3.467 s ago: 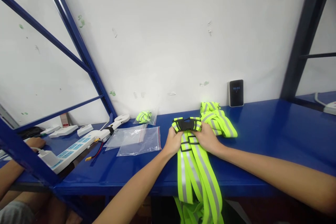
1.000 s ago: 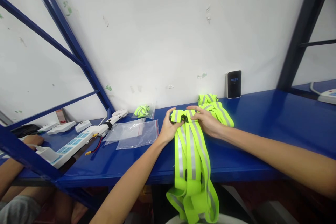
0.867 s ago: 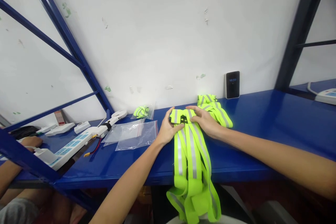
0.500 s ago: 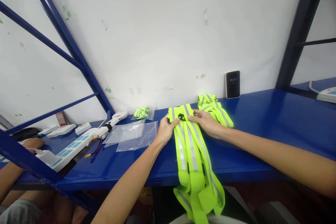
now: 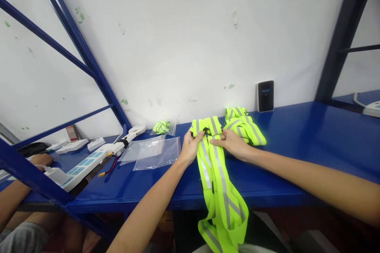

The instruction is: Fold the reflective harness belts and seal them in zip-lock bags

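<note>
Head view: both hands are on the lime reflective strap (image 5: pixel 221 170), a long folded bundle w/ silver stripes. L hand (image 5: pixel 190 147) pinches the L side of its top fold, thumb in front; R hand (image 5: pixel 234 143) grips the R side, thumb laid across the front. Btwn them sits a small black piece (image 5: pixel 207 131), prob. a buckle, but mostly covered by fabric so hard to be sure. Strap's top end is over the blue counter (image 5: pixel 303 146), lower loops hang past the front edge. Just behind R hand, a 2nd lime bundle (image 5: pixel 246 128) lies on the counter; further R, a dark device (image 5: pixel 265 97) w/ lit digits stands against the wall (image 5: pixel 190 47). L of the hands: flat clear bags (image 5: pixel 158 156), overlapping, w/ a bagged lime bundle (image 5: pixel 162 127) behind. Then a white fan (image 5: pixel 137 129), a red/black lead (image 5: pixel 113 165) w/ yellow connectors & a white power strip (image 5: pixel 84 163). Far L, past the blue frame (image 5: pixel 92 63), another person's hand (image 5: pixel 42 160) rests near a white plug (image 5: pixel 56 174).
</note>
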Available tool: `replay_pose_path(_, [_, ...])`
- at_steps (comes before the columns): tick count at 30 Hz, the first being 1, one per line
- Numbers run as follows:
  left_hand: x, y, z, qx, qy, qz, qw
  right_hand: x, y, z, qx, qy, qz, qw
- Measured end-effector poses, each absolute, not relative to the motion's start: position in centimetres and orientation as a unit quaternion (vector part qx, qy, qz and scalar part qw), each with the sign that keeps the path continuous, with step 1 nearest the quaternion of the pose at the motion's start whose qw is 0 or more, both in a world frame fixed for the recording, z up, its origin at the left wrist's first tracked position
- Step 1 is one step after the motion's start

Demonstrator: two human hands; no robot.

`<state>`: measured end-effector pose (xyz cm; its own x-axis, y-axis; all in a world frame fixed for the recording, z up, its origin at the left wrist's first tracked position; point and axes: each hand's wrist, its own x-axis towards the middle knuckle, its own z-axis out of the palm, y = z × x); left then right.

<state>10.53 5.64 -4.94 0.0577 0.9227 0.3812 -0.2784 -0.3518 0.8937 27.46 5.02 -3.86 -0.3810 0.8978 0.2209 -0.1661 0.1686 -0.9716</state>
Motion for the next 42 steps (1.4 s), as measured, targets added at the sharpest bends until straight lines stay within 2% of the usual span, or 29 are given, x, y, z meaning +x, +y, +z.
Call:
replay_pose_path(18, [10.2,5.8,-5.0,0.610,0.310,0.586,0.435,27.7,5.1,-3.7,-0.255,-0.656,0.498,0.506])
replay_pose_path(25, [9.9,6.0,-5.2,0.628,0.301,0.582,0.421,27.7,4.9,-3.5,-0.290,-0.535,0.658,0.443])
replay_pose_path(30, [9.8,5.8,-5.1,0.624,0.312,0.574,0.429,27.8,4.6,-2.8,-0.254,-0.517,0.708,0.409])
replay_pose_path(38, [10.2,6.0,-5.5,0.554,0.316,0.599,0.484,26.8,4.6,-3.3,-0.292,-0.464,0.683,0.483])
replay_pose_path(42, [10.2,6.1,-5.6,0.514,0.329,0.605,0.511,26.8,5.1,-3.9,-0.269,-0.497,0.659,0.497])
